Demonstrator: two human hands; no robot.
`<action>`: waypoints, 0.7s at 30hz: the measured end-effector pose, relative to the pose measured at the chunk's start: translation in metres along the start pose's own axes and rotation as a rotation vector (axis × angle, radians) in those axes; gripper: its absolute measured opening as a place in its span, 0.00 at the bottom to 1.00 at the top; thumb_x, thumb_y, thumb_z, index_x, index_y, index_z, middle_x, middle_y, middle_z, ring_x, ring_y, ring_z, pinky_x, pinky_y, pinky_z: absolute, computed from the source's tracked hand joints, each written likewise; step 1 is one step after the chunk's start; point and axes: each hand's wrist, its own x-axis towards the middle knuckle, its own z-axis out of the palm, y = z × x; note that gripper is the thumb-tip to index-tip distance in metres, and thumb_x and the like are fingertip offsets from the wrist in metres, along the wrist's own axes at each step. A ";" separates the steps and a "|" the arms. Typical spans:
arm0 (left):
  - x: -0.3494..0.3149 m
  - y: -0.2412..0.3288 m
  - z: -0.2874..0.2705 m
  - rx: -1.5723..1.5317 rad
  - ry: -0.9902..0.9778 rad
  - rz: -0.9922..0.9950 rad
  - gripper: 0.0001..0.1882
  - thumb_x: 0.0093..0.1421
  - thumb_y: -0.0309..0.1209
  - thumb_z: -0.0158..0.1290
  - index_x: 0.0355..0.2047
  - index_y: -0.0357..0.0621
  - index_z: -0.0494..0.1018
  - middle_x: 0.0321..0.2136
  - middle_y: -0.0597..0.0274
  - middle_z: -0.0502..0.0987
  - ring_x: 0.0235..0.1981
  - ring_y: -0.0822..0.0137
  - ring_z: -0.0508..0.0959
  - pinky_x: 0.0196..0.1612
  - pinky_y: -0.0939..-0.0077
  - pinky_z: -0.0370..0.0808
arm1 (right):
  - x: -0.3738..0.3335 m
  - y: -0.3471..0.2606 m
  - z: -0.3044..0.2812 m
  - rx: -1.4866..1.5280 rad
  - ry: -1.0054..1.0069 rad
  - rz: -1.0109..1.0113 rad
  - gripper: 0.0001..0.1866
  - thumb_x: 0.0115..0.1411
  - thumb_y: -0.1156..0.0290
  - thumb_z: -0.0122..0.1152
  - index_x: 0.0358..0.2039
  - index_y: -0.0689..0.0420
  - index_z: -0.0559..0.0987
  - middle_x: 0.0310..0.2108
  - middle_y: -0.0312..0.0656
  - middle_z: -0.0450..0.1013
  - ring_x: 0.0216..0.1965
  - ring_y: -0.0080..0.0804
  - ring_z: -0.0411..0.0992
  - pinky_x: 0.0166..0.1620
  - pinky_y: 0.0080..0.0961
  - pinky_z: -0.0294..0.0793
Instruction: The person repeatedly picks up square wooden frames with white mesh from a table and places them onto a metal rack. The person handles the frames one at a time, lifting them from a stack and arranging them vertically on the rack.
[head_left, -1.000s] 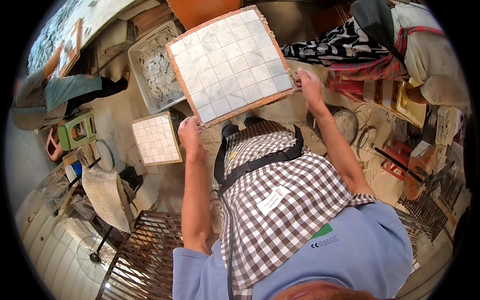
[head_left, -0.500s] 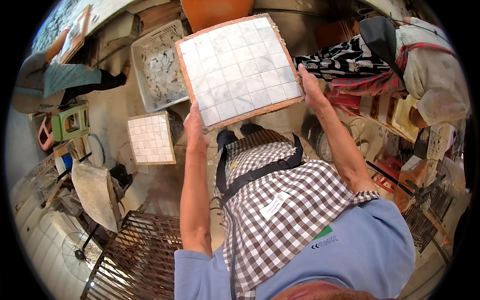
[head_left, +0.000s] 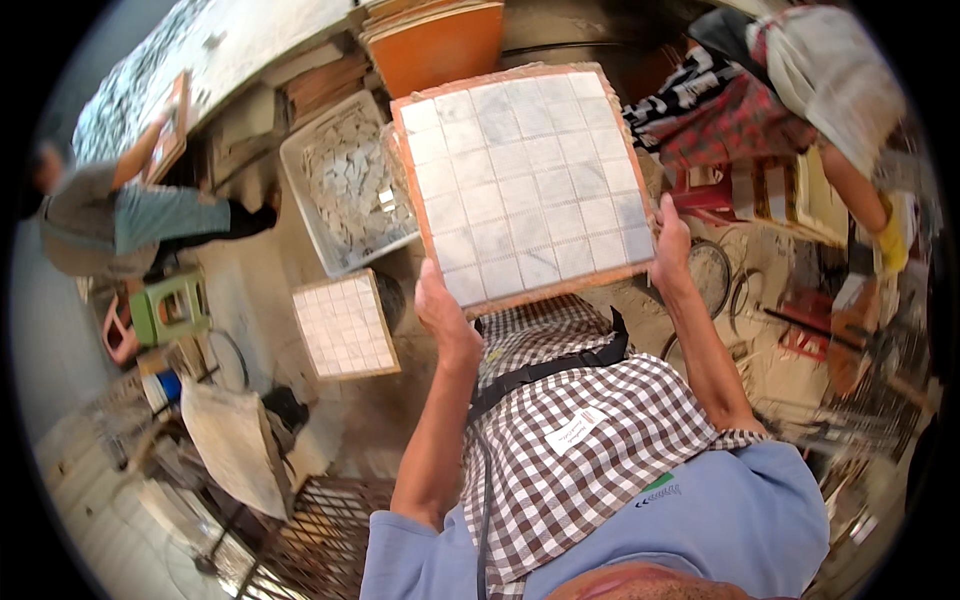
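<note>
A square board with an orange rim (head_left: 432, 248) carries a grid of pale marble tiles (head_left: 530, 190) and is held out in front of my checked apron. My left hand (head_left: 442, 312) grips its lower left corner, thumb up along the edge. At the lower right side my right hand (head_left: 672, 245) is closed round the rim, thumb also up. The fingers beneath the board are hidden. Left of my left hand, lower down, lies a second tiled board (head_left: 346, 328) with a similar pale grid.
A white crate (head_left: 292, 165) of broken tile pieces stands beyond the second board. Orange boards (head_left: 436, 45) lean at the back. A green stool (head_left: 170, 305) is at left, a metal rack (head_left: 330, 535) near left. One person works far left, another wearing a yellow glove (head_left: 890, 240) at right.
The view has shifted, so the surroundings sit lower and further right. The tiled board stays in both my hands. The person at right has bent further, and a yellow-gloved hand now shows.
</note>
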 end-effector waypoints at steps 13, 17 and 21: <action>-0.062 -0.008 -0.037 0.860 -0.339 0.004 0.24 0.64 0.47 0.39 0.41 0.39 0.75 0.39 0.45 0.76 0.39 0.47 0.74 0.47 0.61 0.66 | -0.195 0.110 -0.154 0.202 0.614 0.103 0.24 0.62 0.49 0.52 0.30 0.62 0.76 0.25 0.33 0.68 0.29 0.24 0.66 0.35 0.23 0.65; -0.069 -0.039 -0.018 0.512 -0.424 -0.123 0.25 0.62 0.46 0.42 0.43 0.34 0.74 0.38 0.48 0.77 0.36 0.57 0.75 0.44 0.65 0.69 | -0.182 0.085 -0.170 0.212 0.643 0.068 0.23 0.62 0.50 0.53 0.26 0.60 0.76 0.23 0.32 0.67 0.26 0.20 0.63 0.32 0.21 0.63; -0.095 -0.041 0.003 0.806 -0.597 0.311 0.20 0.64 0.39 0.39 0.36 0.33 0.73 0.35 0.53 0.77 0.34 0.61 0.75 0.39 0.69 0.71 | -0.174 0.056 -0.200 0.134 0.622 0.001 0.22 0.62 0.53 0.53 0.19 0.57 0.75 0.18 0.30 0.65 0.21 0.19 0.60 0.28 0.21 0.60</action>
